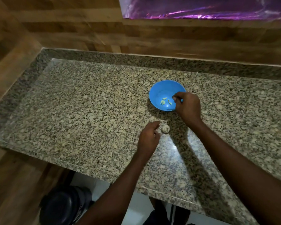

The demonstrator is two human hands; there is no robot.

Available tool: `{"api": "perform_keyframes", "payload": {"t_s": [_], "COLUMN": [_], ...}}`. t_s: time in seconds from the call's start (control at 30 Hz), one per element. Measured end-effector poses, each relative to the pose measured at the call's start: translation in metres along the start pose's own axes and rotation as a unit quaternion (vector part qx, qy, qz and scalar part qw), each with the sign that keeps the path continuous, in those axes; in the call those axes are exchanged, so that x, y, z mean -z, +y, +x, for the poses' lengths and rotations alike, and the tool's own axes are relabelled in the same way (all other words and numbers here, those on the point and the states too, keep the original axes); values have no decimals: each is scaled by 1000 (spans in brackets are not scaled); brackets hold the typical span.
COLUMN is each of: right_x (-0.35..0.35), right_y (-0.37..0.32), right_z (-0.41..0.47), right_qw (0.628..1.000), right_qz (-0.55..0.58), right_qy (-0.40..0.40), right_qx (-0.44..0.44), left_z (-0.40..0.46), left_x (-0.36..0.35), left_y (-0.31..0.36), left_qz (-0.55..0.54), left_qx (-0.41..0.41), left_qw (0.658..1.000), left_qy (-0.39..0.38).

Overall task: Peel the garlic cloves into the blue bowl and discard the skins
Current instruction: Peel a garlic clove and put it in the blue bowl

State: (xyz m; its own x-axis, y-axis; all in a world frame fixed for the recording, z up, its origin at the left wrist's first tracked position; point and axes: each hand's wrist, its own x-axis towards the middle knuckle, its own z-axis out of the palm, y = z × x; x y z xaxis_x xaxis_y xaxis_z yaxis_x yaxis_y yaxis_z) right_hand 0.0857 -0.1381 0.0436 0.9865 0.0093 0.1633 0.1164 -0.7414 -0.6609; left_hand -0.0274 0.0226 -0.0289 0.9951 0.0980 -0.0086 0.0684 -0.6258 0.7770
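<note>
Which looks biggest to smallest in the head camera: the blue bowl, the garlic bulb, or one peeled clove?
1. Blue bowl, clearly the largest.
2. Garlic bulb on the granite counter, beside the left hand.
3. One peeled clove in the bowl, smallest.
</note>
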Motion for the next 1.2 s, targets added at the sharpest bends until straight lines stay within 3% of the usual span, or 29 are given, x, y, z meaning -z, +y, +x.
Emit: {"api": "perform_keyframes", "payload": {"t_s": [0.1,0.2,0.27,0.33,0.43,0.57,0.73,0.97,1.2], "right_x": [7,-2,-8,-11,-10,6,28,56,69], "right_y": [8,26,37,46,49,35,25,24,36], "right_z": [-42,-78,-93,-102,-110,-118,-125,-117,-99], "right_qw": [999,990,982,972,950,916,881,868,848], "right_qz": [18,42,56,85,181,309,380,385,388], "right_qy": [4,-51,-92,-121,-138,-106,-115,-161,-189], "right_qx": [-50,-123,-157,-181,-212,-234,-255,-270,-307], "left_z": [11,18,18,14,7,2,-1,2,5], "left_x": [-8,-12,-9,-4,1,7,11,5,-1], "left_y": [6,9,14,21,23,29,33,50,76], "left_qz": [20,24,-50,-176,-270,-264,-285,-313,-287], "left_qx": [-56,-49,17,104,133,99,66,87,71], "left_qw": [997,998,997,974,944,946,938,924,938], "left_qy": [-49,-41,-53,-99,-136,-162,-186,-201,-179]}}
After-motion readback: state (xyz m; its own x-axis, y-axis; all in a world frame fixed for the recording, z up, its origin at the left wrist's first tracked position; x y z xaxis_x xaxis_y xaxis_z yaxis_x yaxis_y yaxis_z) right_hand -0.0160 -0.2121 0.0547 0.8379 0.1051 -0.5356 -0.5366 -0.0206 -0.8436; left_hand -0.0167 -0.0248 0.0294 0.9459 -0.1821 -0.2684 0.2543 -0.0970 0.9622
